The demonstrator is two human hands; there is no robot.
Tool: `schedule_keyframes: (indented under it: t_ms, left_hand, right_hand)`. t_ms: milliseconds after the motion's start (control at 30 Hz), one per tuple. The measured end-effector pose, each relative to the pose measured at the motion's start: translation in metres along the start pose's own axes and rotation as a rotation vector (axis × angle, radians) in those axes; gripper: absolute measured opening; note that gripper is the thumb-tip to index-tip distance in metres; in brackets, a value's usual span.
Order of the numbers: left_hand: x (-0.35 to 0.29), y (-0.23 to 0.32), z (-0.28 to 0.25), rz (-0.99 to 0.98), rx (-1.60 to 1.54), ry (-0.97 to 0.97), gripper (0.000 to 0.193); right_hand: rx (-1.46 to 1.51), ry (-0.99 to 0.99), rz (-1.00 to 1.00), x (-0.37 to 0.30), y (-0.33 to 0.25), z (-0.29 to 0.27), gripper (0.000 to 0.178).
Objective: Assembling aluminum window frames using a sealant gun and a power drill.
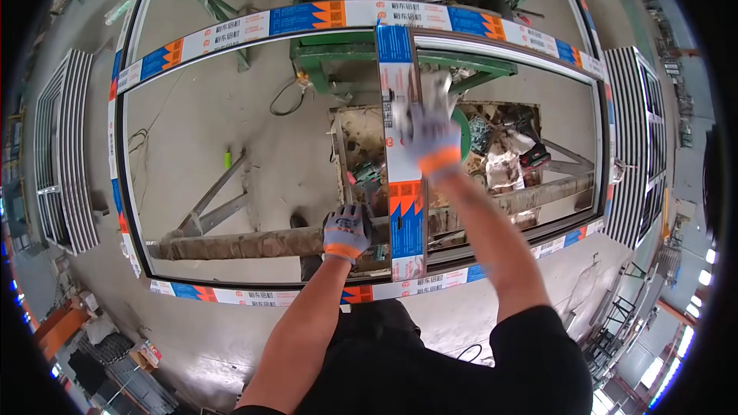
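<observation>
My left hand (347,232), in a grey glove with an orange cuff, is over the wrapped beam just left of the frame's upright bar (405,219). Its fingers bend downward and away, so whatever they hold is hidden. My right hand (432,138), gloved alike, is smeared by motion over the bar's right edge. A pale grey blur reaches beyond it toward the far side; I cannot tell whether it is fingers or an object. The bar belongs to a large window frame (238,31), covered in white, blue and orange protective film, lying flat before me.
A cloth-wrapped beam (238,246) supports the frame's near side. Beneath the opening stands a tray (361,117) of tools and fasteners. A green workbench (338,51) stands at the far side. Stacked frames stand left (73,154) and right (629,146). A green cylinder (227,159) is on the floor.
</observation>
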State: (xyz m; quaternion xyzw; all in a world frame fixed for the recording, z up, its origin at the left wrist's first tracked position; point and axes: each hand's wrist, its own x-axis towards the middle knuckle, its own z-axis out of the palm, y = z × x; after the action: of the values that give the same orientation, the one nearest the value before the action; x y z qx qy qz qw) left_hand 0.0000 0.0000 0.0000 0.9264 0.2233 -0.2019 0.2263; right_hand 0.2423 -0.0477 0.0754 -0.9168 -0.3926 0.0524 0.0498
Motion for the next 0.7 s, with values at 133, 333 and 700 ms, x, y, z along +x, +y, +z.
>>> schedule_keyframes:
  t_ms: [133,333,700]
  left_hand:
    - [0.003,0.003,-0.004,0.036,0.0,0.06,0.044]
    - [0.001,0.018,-0.004,0.074,-0.034,0.082,0.036]
    - [0.0,0.005,-0.002,0.079,0.012,0.192,0.028]
  right_hand:
    - [-0.039,0.021,-0.1,-0.023,0.008,-0.005,0.035]
    - [0.022,0.196,0.246,0.102,0.044,-0.018,0.034]
    - [-0.026,0.254,0.211,-0.015,0.019,0.019,0.041]
